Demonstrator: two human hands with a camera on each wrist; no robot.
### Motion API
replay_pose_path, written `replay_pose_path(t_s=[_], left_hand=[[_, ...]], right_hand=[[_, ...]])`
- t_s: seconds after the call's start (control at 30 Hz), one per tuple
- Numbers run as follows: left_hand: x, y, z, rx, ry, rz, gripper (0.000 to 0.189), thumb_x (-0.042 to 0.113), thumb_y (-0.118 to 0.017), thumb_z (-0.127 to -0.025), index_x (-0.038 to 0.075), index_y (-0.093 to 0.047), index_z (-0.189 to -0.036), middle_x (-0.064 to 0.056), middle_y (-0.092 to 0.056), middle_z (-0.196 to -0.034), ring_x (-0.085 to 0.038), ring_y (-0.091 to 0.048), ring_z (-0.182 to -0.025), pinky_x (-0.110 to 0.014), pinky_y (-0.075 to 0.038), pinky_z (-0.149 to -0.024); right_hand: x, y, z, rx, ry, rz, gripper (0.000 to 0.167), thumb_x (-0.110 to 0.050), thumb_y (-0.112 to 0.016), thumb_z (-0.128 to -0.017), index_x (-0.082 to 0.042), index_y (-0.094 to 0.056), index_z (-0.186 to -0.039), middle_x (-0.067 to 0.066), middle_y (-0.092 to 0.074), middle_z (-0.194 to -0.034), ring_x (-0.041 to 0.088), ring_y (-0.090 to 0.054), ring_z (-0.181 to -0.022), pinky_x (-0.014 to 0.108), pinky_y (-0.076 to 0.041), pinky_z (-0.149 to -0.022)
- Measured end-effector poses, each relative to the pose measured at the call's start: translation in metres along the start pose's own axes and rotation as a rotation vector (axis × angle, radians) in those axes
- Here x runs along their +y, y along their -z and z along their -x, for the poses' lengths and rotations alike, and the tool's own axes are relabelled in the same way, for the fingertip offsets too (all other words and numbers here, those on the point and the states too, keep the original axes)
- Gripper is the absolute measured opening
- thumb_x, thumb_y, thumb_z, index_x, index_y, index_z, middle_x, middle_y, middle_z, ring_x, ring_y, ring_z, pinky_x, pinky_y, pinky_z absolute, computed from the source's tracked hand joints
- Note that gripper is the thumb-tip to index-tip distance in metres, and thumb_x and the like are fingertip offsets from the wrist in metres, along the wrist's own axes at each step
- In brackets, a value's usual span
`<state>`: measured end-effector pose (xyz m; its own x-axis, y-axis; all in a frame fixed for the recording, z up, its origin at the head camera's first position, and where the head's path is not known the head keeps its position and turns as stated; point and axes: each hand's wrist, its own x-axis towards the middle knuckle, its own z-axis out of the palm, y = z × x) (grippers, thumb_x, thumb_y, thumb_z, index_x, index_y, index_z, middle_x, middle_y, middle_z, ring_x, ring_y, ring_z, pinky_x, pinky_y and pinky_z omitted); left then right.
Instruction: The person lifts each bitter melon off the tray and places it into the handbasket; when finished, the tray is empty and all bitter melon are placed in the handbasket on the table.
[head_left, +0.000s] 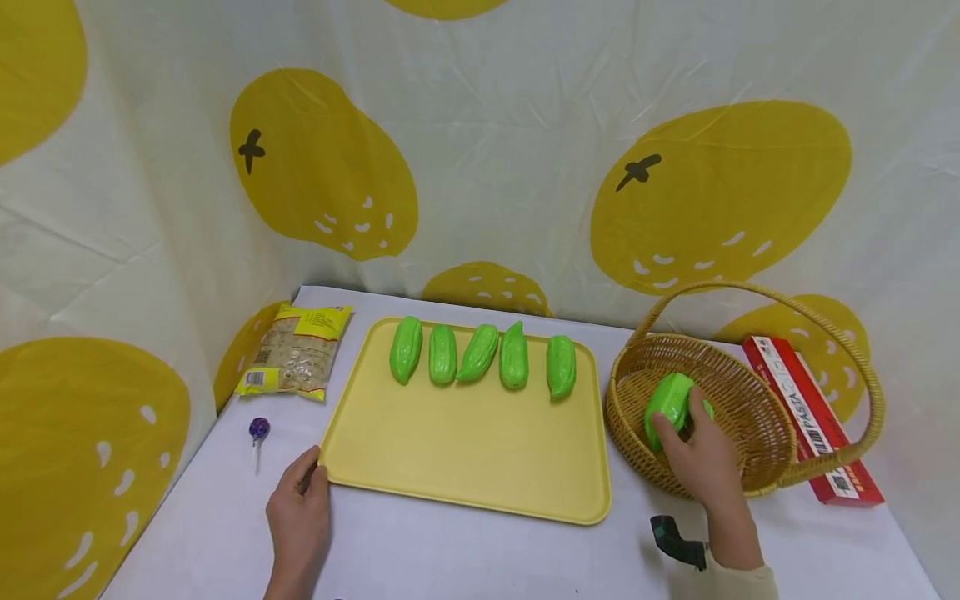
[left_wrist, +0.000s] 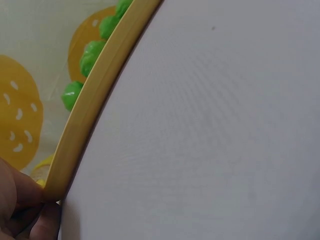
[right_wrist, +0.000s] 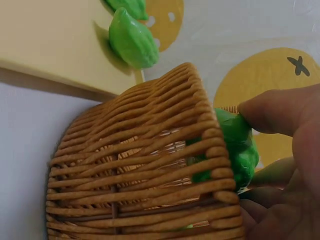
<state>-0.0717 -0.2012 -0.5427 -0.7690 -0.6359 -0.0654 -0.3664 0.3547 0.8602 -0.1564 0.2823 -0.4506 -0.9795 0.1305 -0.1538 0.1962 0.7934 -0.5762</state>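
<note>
the right hand (head_left: 701,457) is clamped, thumb and fingers, on a glossy, bright green, ridged gourd (head_left: 667,404), which sits inside the bowl of a round tan wicker basket (head_left: 627,446) with a tall arched handle. a bit of green also shows past the fingers; whether it belongs to a second gourd i cannot tell. a dark curved piece (head_left: 675,540) sits at that wrist, beside a pale sleeve (head_left: 738,582). the left hand (head_left: 298,510) pinches the near left corner of a flat, pale yellow, rectangular tray (head_left: 465,450) with rounded corners, thumb and fingers together on its rim.

on the tray, along the far edge, five more green ridged gourds (head_left: 442,354) lie in a row, pointing roughly away from the person, some slightly slanted. the basket stands just right of the tray, and a long red and white pasta box (head_left: 813,421) lies beyond it, to the right.

left of the tray lie a clear and yellow plastic bag (head_left: 296,352) of pale brown contents and, nearer the person, a purple-wrapped lollipop (head_left: 259,428) on a white stick. everything rests on a white cloth (head_left: 465,554), before a white curtain (head_left: 510,167) printed with big yellow fruit.
</note>
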Motion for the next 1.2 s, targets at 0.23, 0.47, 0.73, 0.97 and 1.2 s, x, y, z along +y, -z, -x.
replay_pose_path(t_s=[0.23,0.47,0.73,0.97,1.2], left_hand=[[0.0,-0.002,0.001,0.022,-0.033,-0.004,0.04,0.003,-0.051,-0.102,-0.001,-0.057,-0.141,-0.022,-0.06,-0.143,-0.037,-0.056,-0.135,-0.049,-0.054,-0.107],[0.0,-0.001,0.001,0.029,-0.03,-0.003,0.04,0.002,-0.051,-0.101,0.0,-0.058,-0.141,-0.021,-0.06,-0.144,-0.036,-0.057,-0.134,-0.048,-0.053,-0.106],[0.0,-0.002,0.002,0.025,-0.03,0.002,0.04,0.004,-0.051,-0.101,-0.001,-0.058,-0.141,-0.022,-0.06,-0.143,-0.036,-0.057,-0.134,-0.049,-0.053,-0.106],[0.0,-0.001,0.002,0.026,-0.046,-0.009,0.04,0.004,-0.051,-0.101,-0.002,-0.057,-0.141,-0.022,-0.06,-0.143,-0.037,-0.057,-0.134,-0.05,-0.053,-0.105],[0.001,-0.002,0.002,0.025,-0.034,-0.01,0.04,0.004,-0.051,-0.102,-0.001,-0.057,-0.141,-0.022,-0.059,-0.143,-0.038,-0.056,-0.134,-0.049,-0.053,-0.106]], right_hand=[[0.002,0.0,-0.003,-0.045,0.005,0.027,0.091,-0.056,-0.042,-0.105,0.001,0.003,-0.161,0.041,-0.047,-0.139,0.04,-0.053,-0.104,0.04,-0.054,-0.078],[0.002,0.0,-0.009,-0.096,0.0,0.012,0.092,-0.057,-0.041,-0.105,0.001,0.004,-0.161,0.042,-0.039,-0.148,0.046,-0.051,-0.116,0.06,-0.056,-0.093],[0.006,-0.002,-0.014,-0.131,-0.007,0.066,0.093,-0.058,-0.038,-0.105,0.005,0.001,-0.16,0.042,-0.043,-0.142,0.042,-0.052,-0.108,0.049,-0.055,-0.083],[0.008,-0.006,-0.018,-0.136,-0.017,0.077,0.093,-0.058,-0.038,-0.105,0.008,-0.002,-0.159,0.041,-0.045,-0.137,0.041,-0.051,-0.105,0.048,-0.053,-0.081],[0.007,-0.005,-0.019,-0.154,0.007,0.07,0.088,-0.051,-0.042,-0.106,0.01,-0.006,-0.159,0.032,-0.053,-0.117,0.036,-0.053,-0.096,0.039,-0.049,-0.073]])
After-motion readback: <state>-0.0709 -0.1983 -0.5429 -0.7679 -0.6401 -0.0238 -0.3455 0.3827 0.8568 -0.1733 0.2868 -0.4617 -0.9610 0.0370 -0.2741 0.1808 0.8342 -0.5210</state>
